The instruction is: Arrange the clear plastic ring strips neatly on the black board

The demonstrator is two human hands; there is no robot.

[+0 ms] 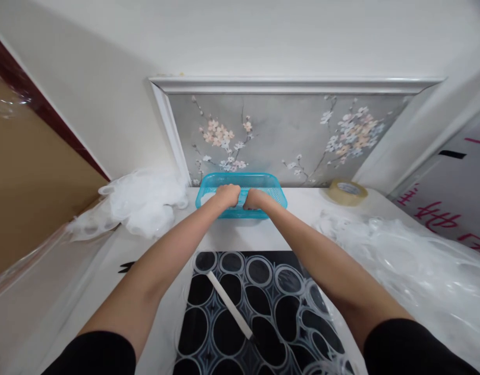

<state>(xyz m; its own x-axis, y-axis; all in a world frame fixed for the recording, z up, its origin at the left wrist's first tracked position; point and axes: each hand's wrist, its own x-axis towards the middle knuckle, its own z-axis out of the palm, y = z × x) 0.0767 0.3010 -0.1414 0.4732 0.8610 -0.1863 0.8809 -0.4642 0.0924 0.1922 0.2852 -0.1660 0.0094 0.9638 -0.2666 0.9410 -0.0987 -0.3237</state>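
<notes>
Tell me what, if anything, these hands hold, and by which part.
It cannot be told: the left hand and right hand are curled over the blue basket, hiding anything they may grip.

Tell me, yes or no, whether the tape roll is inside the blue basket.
No, the tape roll lies outside, to the right of the blue basket.

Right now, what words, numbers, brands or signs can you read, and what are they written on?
Pink-red handwriting on the pale panel at the right: slanted and partly cut off, so I can't read it.
Inside the tape roll: marks too small and blurred to read.
I can't read any other text.
</notes>
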